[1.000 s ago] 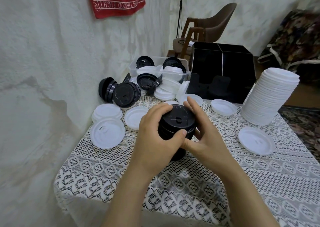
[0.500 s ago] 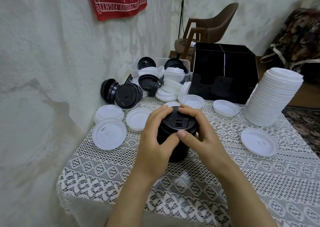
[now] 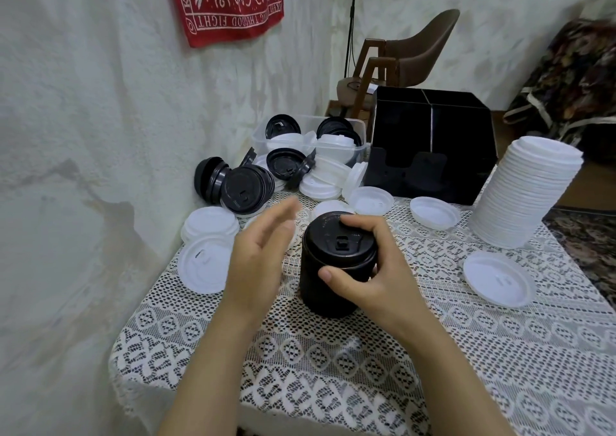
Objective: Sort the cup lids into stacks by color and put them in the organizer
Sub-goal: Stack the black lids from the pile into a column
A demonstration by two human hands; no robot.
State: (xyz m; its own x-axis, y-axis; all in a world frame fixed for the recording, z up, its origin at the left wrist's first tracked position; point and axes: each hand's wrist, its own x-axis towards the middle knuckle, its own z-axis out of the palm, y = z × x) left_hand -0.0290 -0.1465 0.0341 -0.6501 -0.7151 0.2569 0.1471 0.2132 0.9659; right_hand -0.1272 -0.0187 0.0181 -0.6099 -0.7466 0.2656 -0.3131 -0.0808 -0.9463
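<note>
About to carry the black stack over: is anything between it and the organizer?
Only loose white lids lie flat on the cloth between the black stack in the right hand and the organizer. Lifted, the stack should probably pass over them. The tall white stack stands off to the right.

white wall point(image 3: 100, 102), red cloth point(image 3: 230, 2), brown chair point(image 3: 416, 52)

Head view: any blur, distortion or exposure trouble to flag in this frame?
Head view: the left hand is motion-blurred, worst at the fingertips; the right hand and the stack of black plastic cup lids it grips are sharp. Same view: wide-angle bowing at the edges; soft even light, no hard glare; the interior of the black box organizer is too dark to read.
</note>
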